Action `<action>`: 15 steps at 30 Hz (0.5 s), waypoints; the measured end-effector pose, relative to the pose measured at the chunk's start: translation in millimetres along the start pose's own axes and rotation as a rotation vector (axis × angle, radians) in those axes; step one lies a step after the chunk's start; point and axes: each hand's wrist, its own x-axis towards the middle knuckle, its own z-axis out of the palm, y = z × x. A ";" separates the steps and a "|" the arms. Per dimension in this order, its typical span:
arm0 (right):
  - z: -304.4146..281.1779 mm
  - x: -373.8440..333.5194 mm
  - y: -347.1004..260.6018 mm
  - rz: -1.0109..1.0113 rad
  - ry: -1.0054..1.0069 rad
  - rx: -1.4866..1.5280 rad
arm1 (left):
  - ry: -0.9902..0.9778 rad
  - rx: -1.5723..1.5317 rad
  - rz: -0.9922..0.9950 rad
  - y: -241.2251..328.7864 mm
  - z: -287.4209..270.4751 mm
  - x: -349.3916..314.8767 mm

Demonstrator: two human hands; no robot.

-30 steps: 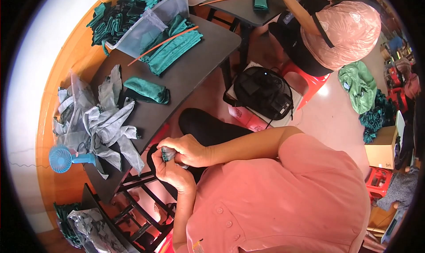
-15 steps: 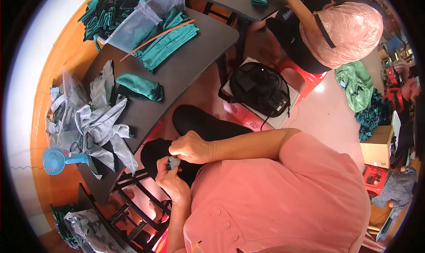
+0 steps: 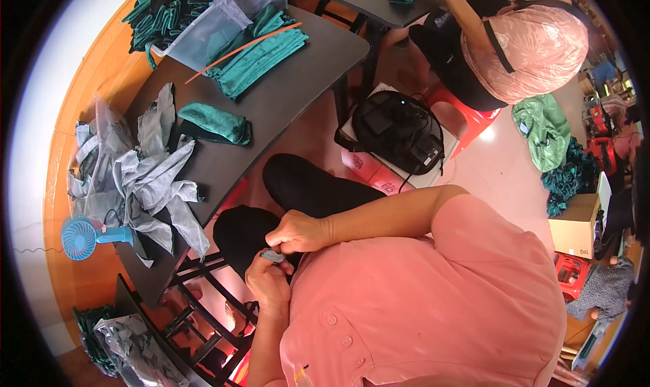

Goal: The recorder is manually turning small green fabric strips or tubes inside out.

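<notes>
Close above my lap, my left hand point(image 3: 267, 279) is closed round a small bunched piece of grey fabric point(image 3: 273, 256), which pokes out at the top of the fist. Just beyond it my right hand point(image 3: 295, 231) is closed too, its fingertips bent down against the same bundle. What those fingertips pinch is hidden behind the knuckles. On the dark table point(image 3: 298, 82) to the left lie loose grey fabric strips point(image 3: 152, 174) with dark green edges, and a folded green velvet piece point(image 3: 215, 122).
A clear plastic bin point(image 3: 203, 38) heaped with green velvet strips stands at the far left, with an orange stick point(image 3: 244, 52) beside it. A blue fan point(image 3: 81, 237) sits at the table's edge. A black mesh bag point(image 3: 396, 133) lies ahead; another person point(image 3: 521, 49) sits beyond.
Both hands have dropped slightly toward my body and moved a little right. Less of the grey fabric shows above the left fist. The whole view has shifted slightly.
</notes>
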 end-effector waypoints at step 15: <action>-6.5 -3.4 23.8 0.309 0.101 0.530 | -0.440 -0.556 -0.369 -6.4 -8.8 4.1</action>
